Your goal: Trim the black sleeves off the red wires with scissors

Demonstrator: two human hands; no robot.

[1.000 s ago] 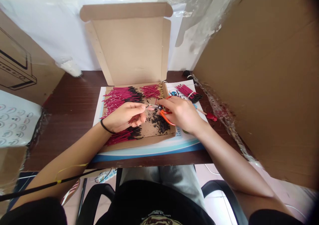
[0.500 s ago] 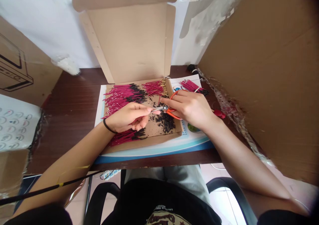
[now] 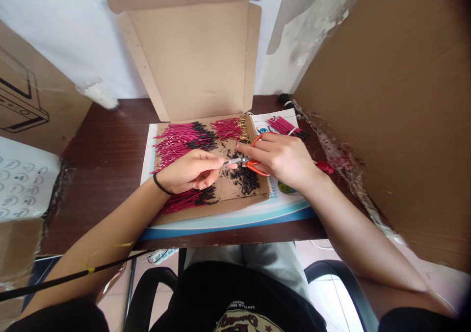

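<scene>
My right hand (image 3: 289, 158) is closed around orange-handled scissors (image 3: 253, 165), their blades pointing left over the box. My left hand (image 3: 191, 171) pinches thumb against finger right at the blade tips; what sits between those fingers is too small to make out. Below lies a shallow cardboard box (image 3: 221, 205) with its lid raised. Dark-red wires with black ends (image 3: 180, 138) fill its left side, partly hidden under my left hand. More red wires with gold-coloured ends (image 3: 226, 128) lie at the back right. Black scraps (image 3: 246, 177) are scattered beneath the scissors.
A banded bundle of red wires (image 3: 283, 125) lies right of the box on a printed sheet (image 3: 235, 220). Behind it is a black bundle (image 3: 285, 100). A tall cardboard panel (image 3: 386, 101) stands at right, a printed carton (image 3: 33, 91) at left. A dark cord (image 3: 73, 279) crosses my left forearm.
Both hands hold nearly the same pose, with the scissors still at my left fingertips. The view has shifted very slightly.
</scene>
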